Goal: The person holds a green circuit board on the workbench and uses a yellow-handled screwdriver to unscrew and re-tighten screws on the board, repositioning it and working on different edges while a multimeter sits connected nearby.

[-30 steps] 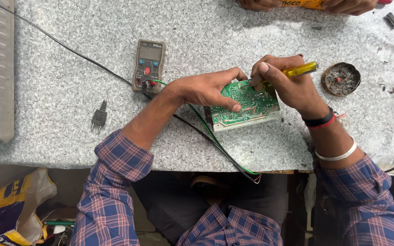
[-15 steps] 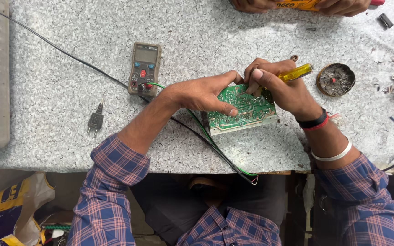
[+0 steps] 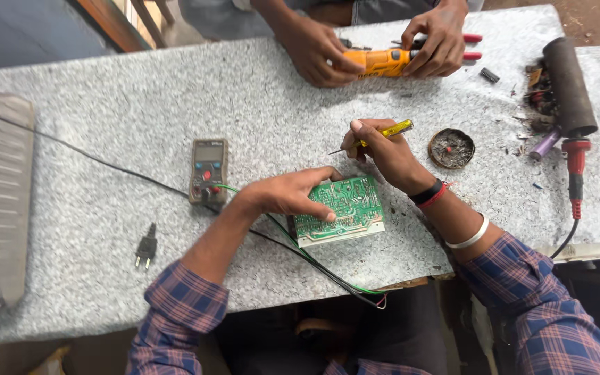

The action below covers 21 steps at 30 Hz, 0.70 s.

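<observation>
Ash-grey scraps and a few small bits are sitting in the round metal tin (image 3: 451,148) on the speckled stone table (image 3: 105,104), just right of the person's right hand (image 3: 383,154). That hand is gripping a yellow-handled screwdriver (image 3: 380,133), its thin tip pointing left above the table, clear of the circuit board (image 3: 339,210). The board is green, rectangular, crossed with pale solder tracks, and is lying flat near the table's front edge. The left hand (image 3: 287,194) is pressing down on the board's left part, fingers spread over its surface. A grey meter (image 3: 207,170) with a red dial is lying just left of that hand, with a black cable (image 3: 98,161) running past it and a black plug (image 3: 146,247) nearer the front edge. Across the table, another person's hands (image 3: 383,48) are holding an orange tool (image 3: 382,62).
</observation>
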Motion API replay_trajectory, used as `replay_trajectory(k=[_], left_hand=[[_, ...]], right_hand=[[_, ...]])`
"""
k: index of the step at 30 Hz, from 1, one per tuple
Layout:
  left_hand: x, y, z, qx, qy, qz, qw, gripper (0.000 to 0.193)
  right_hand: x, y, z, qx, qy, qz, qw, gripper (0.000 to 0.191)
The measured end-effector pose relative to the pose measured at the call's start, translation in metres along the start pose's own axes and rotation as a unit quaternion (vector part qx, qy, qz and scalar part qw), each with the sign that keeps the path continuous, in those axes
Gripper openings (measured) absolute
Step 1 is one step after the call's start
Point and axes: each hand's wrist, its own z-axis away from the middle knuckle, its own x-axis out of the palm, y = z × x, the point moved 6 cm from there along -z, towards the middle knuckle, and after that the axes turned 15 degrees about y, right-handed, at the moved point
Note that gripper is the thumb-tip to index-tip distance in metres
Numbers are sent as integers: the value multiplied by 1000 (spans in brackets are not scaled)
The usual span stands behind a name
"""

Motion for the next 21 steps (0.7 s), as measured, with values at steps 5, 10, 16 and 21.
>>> replay_trajectory(k=[5,10,16,21], left_hand=[[-1,10,4,16,15,49,999,80],[1,22,11,80,6,18,997,78],[4,29,34,65,-5,-57,996,82],[4,36,29,87,-72,-67,991,84]], right_hand=[[4,4,3,68,37,-60,995,41],[18,-10,10,24,79,-77,994,40],[30,-28,17,-2,111,-49,993,40],[22,-27,12,30,111,-98,989,40]])
